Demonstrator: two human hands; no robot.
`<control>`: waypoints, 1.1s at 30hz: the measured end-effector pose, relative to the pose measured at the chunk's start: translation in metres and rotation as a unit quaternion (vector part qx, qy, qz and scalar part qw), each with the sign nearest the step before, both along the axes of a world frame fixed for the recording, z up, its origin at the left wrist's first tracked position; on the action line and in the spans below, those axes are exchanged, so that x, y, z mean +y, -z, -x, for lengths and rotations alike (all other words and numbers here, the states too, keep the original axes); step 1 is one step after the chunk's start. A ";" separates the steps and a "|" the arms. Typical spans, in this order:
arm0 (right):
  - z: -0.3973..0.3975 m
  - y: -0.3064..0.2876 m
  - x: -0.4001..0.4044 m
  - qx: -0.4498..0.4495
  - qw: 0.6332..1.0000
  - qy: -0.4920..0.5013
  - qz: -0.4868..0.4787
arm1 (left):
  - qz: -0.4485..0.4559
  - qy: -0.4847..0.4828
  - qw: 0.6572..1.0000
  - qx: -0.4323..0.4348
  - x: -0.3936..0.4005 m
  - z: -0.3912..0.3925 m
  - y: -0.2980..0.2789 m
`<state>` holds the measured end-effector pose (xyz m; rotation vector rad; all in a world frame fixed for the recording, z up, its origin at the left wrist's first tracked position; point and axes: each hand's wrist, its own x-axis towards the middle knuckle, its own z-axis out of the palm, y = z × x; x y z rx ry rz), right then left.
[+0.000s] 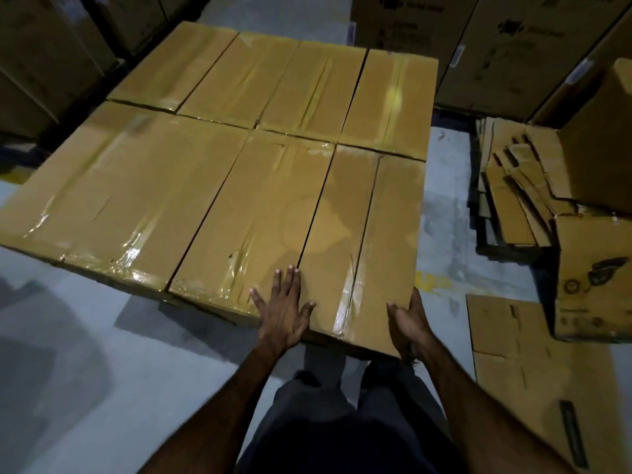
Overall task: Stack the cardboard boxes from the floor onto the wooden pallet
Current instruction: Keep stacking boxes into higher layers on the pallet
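Several taped cardboard boxes form a flat layer in front of me, hiding whatever carries them. The nearest right box (362, 234) sits at the layer's front right corner, its near end jutting slightly past its neighbour (253, 213). My left hand (284, 309) lies flat with fingers spread on the box tops, across the seam between these two boxes. My right hand (408, 319) cups the near right corner of the right box, fingers curled against its side. A larger box (116, 193) fills the front left. A back row of boxes (273, 77) lies beyond.
Flattened cardboard sheets (519, 196) are piled on the grey floor at right, with an upright printed box (591, 278) and a flat carton (533, 364) nearer me. Tall stacks of printed cartons (478, 39) stand behind and at the left (44, 56).
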<state>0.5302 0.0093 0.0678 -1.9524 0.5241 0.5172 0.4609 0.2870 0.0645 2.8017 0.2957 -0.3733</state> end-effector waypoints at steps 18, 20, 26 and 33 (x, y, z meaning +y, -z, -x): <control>0.002 -0.003 -0.001 0.014 0.999 -0.037 0.010 | 0.026 0.004 1.000 -0.002 0.002 -0.001 0.002; 0.003 -0.006 -0.008 0.008 0.998 -0.056 -0.003 | 0.022 0.008 1.000 -0.004 0.004 0.000 0.002; 0.008 -0.017 -0.032 0.016 0.993 -0.111 0.033 | 0.033 0.036 0.999 -0.016 0.016 0.005 0.001; 0.033 -0.020 -0.021 -0.010 0.994 -0.083 0.070 | 0.102 0.028 0.992 -0.068 0.027 0.021 -0.004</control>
